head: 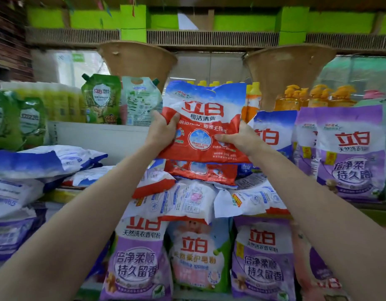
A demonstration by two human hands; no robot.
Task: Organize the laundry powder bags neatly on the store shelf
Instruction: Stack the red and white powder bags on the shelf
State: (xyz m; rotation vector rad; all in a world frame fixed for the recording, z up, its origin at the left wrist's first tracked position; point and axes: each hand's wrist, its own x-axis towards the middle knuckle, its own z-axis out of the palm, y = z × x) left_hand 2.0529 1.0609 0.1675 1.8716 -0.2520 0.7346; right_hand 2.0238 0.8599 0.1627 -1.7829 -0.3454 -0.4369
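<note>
I hold a red, white and blue laundry powder bag (206, 118) upright in front of the shelf. My left hand (162, 129) grips its left edge and my right hand (239, 140) grips its lower right edge. Just below it another red bag (201, 171) lies flat on a heap of white-backed bags (187, 200). Purple bags (350, 153) stand upright to the right, beside a blue and white bag (272, 129). More purple bags (137, 257) and a pink and green bag (199, 255) stand on the lower shelf.
Blue and white bags (44, 159) lie stacked at the left. Behind, green refill pouches (102, 98) and orange bottles (318, 96) stand on a higher white shelf (100, 135). Two brown cone-shaped brackets (137, 59) hang under the top shelf.
</note>
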